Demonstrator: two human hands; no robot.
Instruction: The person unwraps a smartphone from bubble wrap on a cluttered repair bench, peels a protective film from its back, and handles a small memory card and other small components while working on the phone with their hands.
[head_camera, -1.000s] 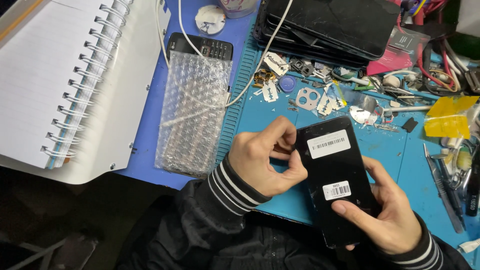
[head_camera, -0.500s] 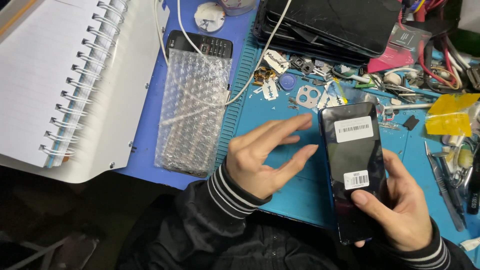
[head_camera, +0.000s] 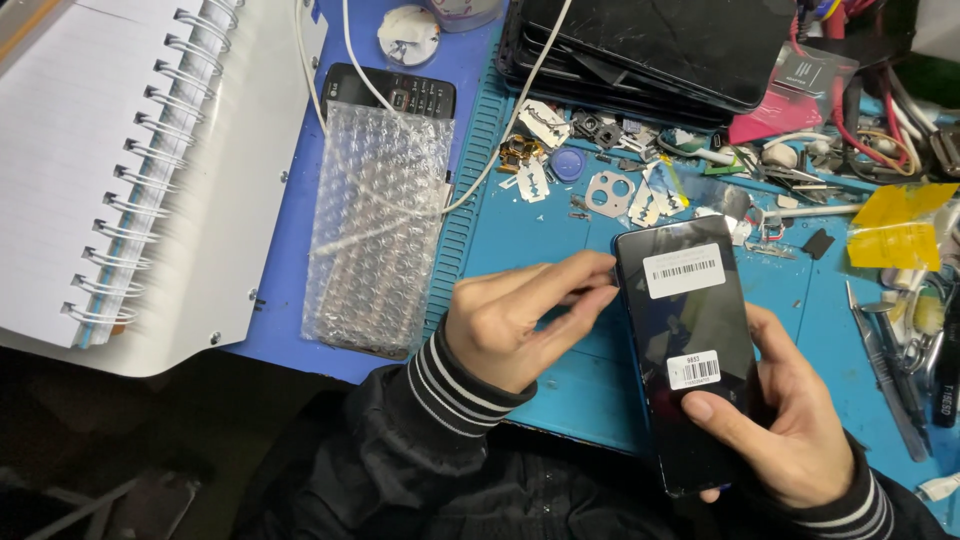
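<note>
The black phone (head_camera: 690, 350) now stands lengthwise in the right hand (head_camera: 790, 430), raised a little above the blue work mat (head_camera: 560, 370), its dark face up and 2 white barcode labels on it; 1.0 s ago it lay lower and more tilted, with the left hand across its near left edge; 0.5 s ago that hand had spread open and lifted clear. Now the left hand (head_camera: 520, 320) has come back to the phone's upper left corner, fingers pinched together at the edge, though whether they hold anything small between them I cannot tell; the right hand is closed around the phone, thumb pressed near the lower label, fingers wrapped behind. The work in hand, as I judge it, has moved from steadying the phone to working at that corner.

Left of the hands lies a bubble-wrap pouch (head_camera: 380, 230), with an old keypad phone (head_camera: 400, 95) just beyond it and a white cable (head_camera: 500, 150) trailing over both; further left, a spiral notebook (head_camera: 110, 170). On the far side, a stack of dark screens (head_camera: 650, 45) and loose metal parts (head_camera: 620, 185); at the right, a yellow packet (head_camera: 895, 228) and tweezers (head_camera: 885, 365).
</note>
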